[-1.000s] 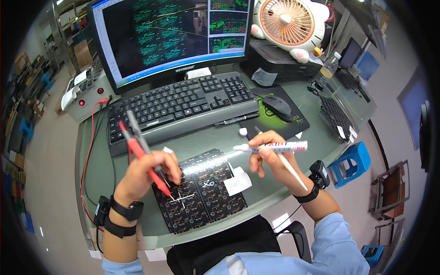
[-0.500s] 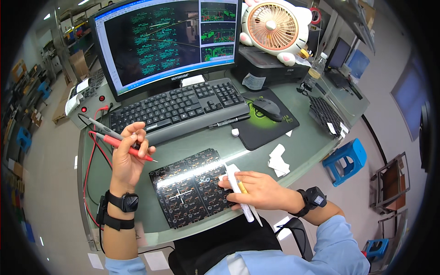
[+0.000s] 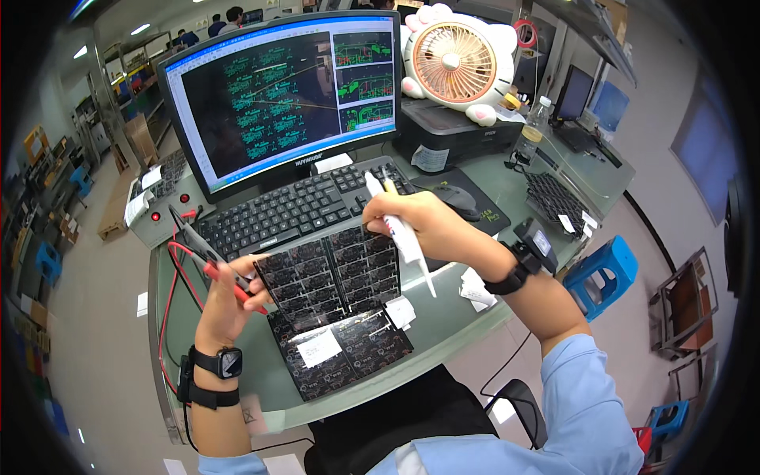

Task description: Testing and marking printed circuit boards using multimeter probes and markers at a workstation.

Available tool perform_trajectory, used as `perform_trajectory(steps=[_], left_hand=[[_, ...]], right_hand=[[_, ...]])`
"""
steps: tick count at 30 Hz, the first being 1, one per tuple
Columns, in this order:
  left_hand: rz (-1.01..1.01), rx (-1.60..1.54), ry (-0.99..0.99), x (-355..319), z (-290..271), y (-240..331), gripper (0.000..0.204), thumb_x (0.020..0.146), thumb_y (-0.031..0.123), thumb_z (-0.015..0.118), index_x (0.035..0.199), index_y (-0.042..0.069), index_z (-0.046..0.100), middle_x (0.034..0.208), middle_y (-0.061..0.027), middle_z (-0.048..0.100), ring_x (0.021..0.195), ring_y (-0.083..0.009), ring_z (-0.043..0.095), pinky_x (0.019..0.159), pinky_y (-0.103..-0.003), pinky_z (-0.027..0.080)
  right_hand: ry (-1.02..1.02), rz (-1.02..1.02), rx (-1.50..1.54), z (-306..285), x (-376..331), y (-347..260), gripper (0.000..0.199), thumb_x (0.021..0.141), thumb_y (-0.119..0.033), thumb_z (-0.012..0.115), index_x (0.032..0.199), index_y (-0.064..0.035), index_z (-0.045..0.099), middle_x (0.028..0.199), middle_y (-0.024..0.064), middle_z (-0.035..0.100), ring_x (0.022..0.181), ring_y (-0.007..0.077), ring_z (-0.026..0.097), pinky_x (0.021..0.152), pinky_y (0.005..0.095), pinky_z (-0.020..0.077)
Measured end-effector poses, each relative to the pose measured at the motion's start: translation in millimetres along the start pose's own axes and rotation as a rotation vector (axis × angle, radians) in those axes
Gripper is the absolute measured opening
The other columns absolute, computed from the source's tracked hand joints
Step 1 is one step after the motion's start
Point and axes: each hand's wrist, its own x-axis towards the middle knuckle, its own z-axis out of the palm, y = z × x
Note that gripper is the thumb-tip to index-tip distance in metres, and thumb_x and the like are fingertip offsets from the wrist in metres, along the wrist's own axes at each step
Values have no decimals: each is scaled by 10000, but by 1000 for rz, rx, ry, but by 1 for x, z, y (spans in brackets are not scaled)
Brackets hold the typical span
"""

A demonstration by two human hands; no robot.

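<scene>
A black circuit board panel (image 3: 328,277) is tilted up off the desk, its rows of small boards facing me. My right hand (image 3: 423,222) pinches its upper right corner and also holds a white pen-like tool (image 3: 408,247) and a second slim tool with a yellow part. At the panel's left edge is my left hand (image 3: 218,313), closed round a red test probe (image 3: 212,271) and a grey one; some fingertips are hidden behind the panel. Beneath lies another dark panel (image 3: 356,360) with a white paper label (image 3: 319,348) on it.
Behind the panel sit a black keyboard (image 3: 293,215), a mouse (image 3: 451,200) and a monitor (image 3: 261,103). A fan (image 3: 455,63) tops a black printer (image 3: 451,134). Paper slips (image 3: 475,290) lie at right. The probe leads run left to a box (image 3: 162,202).
The right hand has moved up and away from me, raising one panel on edge. The left hand has lowered to that panel's left side. A label now shows on the panel below.
</scene>
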Motion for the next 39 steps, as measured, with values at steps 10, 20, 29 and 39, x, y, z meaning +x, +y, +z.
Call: perform_trajectory(steps=[10,20,29,39], left_hand=[[-113,416,286,10,11,-5,346,882,234,707,665,160,449,632,87,375,528,-39,361,502,-217,294],[-114,401,312,12,6,-8,357,888,220,714,688,156,426,642,79,373,511,-35,357,467,-203,310],[-135,464,314,10,12,-9,359,888,272,713,677,159,445,596,86,372,501,-33,338,486,-218,280],[-131,500,333,10,14,-7,382,888,265,711,655,160,427,582,86,367,504,-35,333,483,-222,279]], right_hand=[[358,106,120,23,-8,10,279,926,-222,638,1149,-54,629,860,83,669,734,172,641,676,282,513],[234,-119,-137,70,-22,4,206,779,-186,757,789,-100,570,651,6,594,575,198,582,671,330,459],[249,-119,-216,71,-29,10,209,779,-183,750,771,-109,555,631,4,584,592,200,596,675,332,459],[323,-153,-140,76,-27,10,197,739,-127,767,803,-89,584,674,21,593,569,211,548,666,326,434]])
